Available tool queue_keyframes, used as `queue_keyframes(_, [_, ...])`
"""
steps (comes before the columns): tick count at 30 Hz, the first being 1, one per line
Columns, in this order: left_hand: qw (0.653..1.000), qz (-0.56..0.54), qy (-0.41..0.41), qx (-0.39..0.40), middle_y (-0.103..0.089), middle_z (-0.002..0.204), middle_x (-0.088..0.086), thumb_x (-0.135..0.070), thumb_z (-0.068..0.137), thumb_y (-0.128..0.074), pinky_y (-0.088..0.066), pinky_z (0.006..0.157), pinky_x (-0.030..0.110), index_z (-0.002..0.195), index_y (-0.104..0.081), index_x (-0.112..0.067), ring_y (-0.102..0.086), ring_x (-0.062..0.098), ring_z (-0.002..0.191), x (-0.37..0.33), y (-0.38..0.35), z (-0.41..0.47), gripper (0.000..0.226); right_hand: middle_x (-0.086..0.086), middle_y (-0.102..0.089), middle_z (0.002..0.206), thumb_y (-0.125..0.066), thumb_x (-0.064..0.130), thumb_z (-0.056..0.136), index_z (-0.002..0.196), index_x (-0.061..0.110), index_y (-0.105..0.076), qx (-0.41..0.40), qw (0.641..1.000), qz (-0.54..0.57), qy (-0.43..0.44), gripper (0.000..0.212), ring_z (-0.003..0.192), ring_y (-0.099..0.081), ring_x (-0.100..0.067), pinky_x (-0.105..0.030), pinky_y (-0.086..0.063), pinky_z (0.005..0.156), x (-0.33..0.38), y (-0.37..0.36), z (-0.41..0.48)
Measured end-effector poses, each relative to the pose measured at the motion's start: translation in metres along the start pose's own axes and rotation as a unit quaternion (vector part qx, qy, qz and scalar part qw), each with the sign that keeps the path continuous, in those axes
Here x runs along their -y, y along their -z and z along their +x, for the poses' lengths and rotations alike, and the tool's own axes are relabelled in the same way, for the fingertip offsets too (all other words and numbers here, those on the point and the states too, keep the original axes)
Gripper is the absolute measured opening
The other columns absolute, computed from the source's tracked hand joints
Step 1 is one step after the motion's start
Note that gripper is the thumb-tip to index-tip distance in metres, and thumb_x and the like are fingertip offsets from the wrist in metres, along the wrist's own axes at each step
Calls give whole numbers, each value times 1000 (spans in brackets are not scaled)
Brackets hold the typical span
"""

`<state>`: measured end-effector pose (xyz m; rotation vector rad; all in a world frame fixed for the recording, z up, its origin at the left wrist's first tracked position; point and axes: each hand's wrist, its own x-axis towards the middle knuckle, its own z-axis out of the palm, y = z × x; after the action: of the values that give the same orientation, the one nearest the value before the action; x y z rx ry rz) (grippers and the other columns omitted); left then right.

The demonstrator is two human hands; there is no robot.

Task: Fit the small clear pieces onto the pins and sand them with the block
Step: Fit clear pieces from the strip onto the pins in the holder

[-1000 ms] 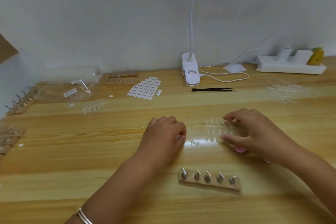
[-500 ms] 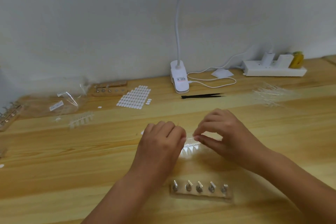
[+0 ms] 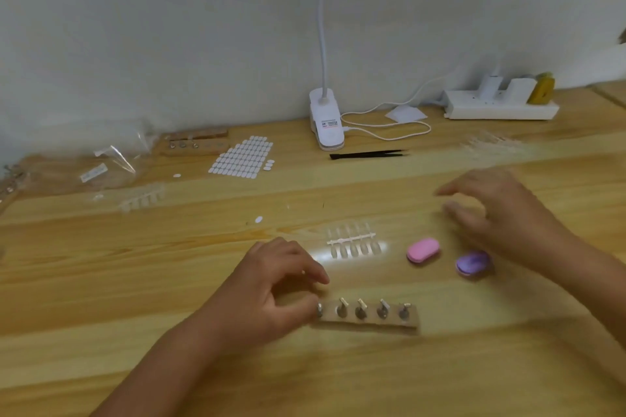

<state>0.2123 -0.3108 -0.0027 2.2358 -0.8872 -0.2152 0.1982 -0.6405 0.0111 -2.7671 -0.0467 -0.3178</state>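
A wooden strip [image 3: 372,323] with several metal pins lies near the table's front. My left hand [image 3: 271,288] is curled at its left end, the thumb tip against the leftmost pin. Whether it pinches a clear piece there is hidden. A rack of small clear pieces [image 3: 354,242] lies flat on the table just behind the strip, touched by neither hand. To its right sit a pink sanding block [image 3: 423,250] and a purple block [image 3: 472,262]. My right hand [image 3: 501,213] hovers blurred behind the blocks, fingers spread, holding nothing.
By the wall stand a white clip lamp [image 3: 327,125] with its cable and a power strip [image 3: 501,108]. Black tweezers [image 3: 367,155], a sheet of white stickers [image 3: 244,159], a second pin strip [image 3: 194,145], a plastic bag [image 3: 108,162] and another clear rack [image 3: 142,200] lie further back.
Both hands let go of the clear rack, which now lies on the table. My left hand dropped to the pin strip's left end. My right hand swung right, uncovering the two blocks.
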Motion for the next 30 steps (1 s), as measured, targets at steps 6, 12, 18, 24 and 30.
queue_keyframes(6, [994, 104, -41, 0, -64, 81, -17, -47, 76, -72, -32, 84, 21, 87, -71, -33, -52, -1, 86, -10, -11, -13, 18, 11, -66, 108, -76, 26, 86, 111, 23, -74, 127, 975, 102, 148, 25, 110, -51, -9, -23, -39, 96, 60, -15, -1])
queue_keyframes(12, [997, 75, 8, -23, -62, 85, -17, -48, 75, -76, -27, 84, 19, 92, -71, -35, -52, 2, 91, -10, -17, -17, 22, 9, -72, 106, -79, 31, 84, 107, 22, -78, 146, 973, 13, 180, 24, 113, -56, -14, -36, -41, 100, 64, -25, 17])
queue_keyframes(18, [980, 201, 7, 6, -41, 138, -19, -77, 69, -54, -17, 106, 26, 141, -44, -36, -31, 3, 126, -12, -21, -11, 83, -2, -76, 90, -78, 17, 86, 91, 11, -81, 94, 969, 36, 226, 8, 98, -65, -28, -46, -51, 87, 63, -34, 16])
queue_keyframes(24, [971, 239, 6, 8, -37, 142, -19, -79, 68, -47, -15, 104, 27, 141, -42, -34, -27, 6, 127, -17, -31, -1, 85, -2, -74, 89, -74, 15, 89, 94, 14, -80, 71, 979, 83, 175, 8, 96, -61, -24, -42, -47, 88, 61, -41, 17])
queue_keyframes(30, [972, 235, 7, -3, -39, 136, -20, -78, 65, -42, -16, 104, 25, 136, -47, -35, -30, 4, 124, -15, -31, 3, 83, 0, -68, 88, -77, 19, 86, 93, 16, -81, 34, 990, 83, 113, 9, 102, -57, -24, -42, -44, 90, 66, -41, 15])
